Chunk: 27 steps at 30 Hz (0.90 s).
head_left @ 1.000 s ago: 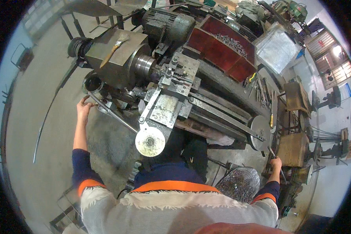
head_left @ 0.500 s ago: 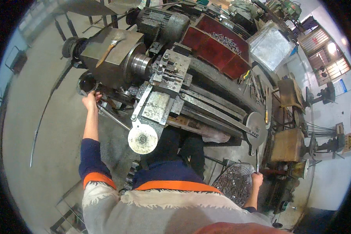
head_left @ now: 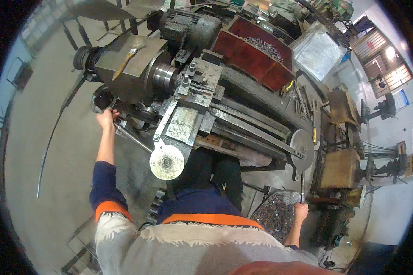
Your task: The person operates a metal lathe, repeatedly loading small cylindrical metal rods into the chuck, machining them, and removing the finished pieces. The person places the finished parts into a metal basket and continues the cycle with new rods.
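A small metal lathe stands before me. At its right end, my right hand (head_left: 300,211) is closed around the lever handle (head_left: 303,187) of a grey round disc (head_left: 303,144). My left hand (head_left: 106,119) is at the lathe's left end, fingers curled at the near edge of a round, dark, cup-like part (head_left: 103,97); what they grip is partly hidden. A metal rod (head_left: 134,138) slants from beside that hand toward a pale round dial (head_left: 167,162). In the middle sits the tool carriage (head_left: 201,80), facing the shiny spindle nose (head_left: 164,74).
A brush (head_left: 127,60) lies on the headstock (head_left: 144,43). Behind the bed stands a red bin (head_left: 243,59) with small metal pieces. Hand tools (head_left: 302,103) lie at the right. A clear bag (head_left: 273,213) of small dark pieces is near my right forearm. A motor (head_left: 192,27) sits behind.
The view has shifted slightly. Both hands keep to the same places, the right one on the lever handle, the left beside the cup-like part.
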Tool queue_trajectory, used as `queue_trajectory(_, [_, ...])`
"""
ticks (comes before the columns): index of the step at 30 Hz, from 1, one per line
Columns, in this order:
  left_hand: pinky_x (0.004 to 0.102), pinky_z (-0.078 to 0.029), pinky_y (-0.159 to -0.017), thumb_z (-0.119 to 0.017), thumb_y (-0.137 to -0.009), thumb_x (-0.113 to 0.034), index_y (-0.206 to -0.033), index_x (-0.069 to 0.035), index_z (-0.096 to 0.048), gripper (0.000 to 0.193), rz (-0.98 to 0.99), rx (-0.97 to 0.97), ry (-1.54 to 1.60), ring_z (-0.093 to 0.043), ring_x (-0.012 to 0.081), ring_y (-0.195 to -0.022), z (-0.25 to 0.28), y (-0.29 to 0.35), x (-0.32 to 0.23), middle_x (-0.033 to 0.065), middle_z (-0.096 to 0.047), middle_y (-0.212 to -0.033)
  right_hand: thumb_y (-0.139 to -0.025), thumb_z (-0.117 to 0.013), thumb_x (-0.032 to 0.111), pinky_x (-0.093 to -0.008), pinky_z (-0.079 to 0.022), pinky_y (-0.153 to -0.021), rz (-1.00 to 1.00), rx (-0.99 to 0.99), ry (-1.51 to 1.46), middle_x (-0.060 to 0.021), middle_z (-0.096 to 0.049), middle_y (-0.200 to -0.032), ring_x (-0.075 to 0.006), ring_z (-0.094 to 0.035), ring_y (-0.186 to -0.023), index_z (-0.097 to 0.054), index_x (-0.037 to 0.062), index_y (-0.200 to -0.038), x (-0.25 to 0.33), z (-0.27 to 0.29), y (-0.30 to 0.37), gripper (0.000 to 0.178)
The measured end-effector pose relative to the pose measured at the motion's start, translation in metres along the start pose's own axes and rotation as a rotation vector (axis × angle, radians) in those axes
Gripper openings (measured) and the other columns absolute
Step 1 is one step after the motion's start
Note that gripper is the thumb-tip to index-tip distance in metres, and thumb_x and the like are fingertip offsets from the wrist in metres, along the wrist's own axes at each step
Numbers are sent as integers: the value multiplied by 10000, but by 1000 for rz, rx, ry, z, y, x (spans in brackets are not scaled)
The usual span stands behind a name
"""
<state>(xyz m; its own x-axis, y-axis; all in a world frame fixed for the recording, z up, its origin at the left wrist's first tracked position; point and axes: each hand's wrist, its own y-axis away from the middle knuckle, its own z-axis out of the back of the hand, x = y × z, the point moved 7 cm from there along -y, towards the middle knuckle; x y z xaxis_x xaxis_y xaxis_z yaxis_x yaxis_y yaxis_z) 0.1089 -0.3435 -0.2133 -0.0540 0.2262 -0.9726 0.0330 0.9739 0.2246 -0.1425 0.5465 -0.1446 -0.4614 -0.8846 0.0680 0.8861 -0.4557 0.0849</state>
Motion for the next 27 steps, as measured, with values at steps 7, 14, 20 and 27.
queue_trajectory(7, [292, -473, -401, -543, -728, -44, -822, 107, -467, 193, 57, 139, -19, -587, 213, -470, 18, -39, 13, 169, -588, -631, -631, -554, 276, -463, -460, -755, 131, -181, 48, -230, -616, -861, -413, -586, -823, -608, 60, -941, 17, -4, -8, 381])
queue_trajectory(14, [297, -422, -426, -547, -708, -106, -848, 53, -490, 220, -165, 50, -619, -570, 199, -496, 31, -48, -24, 152, -593, -630, -641, -602, 312, -432, -494, -661, 300, -355, 248, -160, -640, -786, -331, -623, -751, -646, 75, -783, -2, -3, -133, 280])
queue_trajectory(20, [328, -467, -504, -512, -731, -52, -833, 58, -485, 152, -107, -112, -282, -589, 240, -569, 168, 14, -6, 142, -565, -688, -622, -523, 297, -466, -471, -740, 243, -194, 159, -231, -620, -853, -404, -594, -832, -628, 6, -821, 18, 7, -143, 368])
queue_trajectory(27, [347, -521, -562, -460, -720, 32, -906, 90, -429, 198, -77, -287, -50, -589, 252, -588, 217, 78, 13, 183, -558, -710, -657, -530, 295, -477, -456, -735, 118, -212, 92, -256, -612, -846, -420, -586, -843, -609, -25, -796, 8, -11, -50, 358])
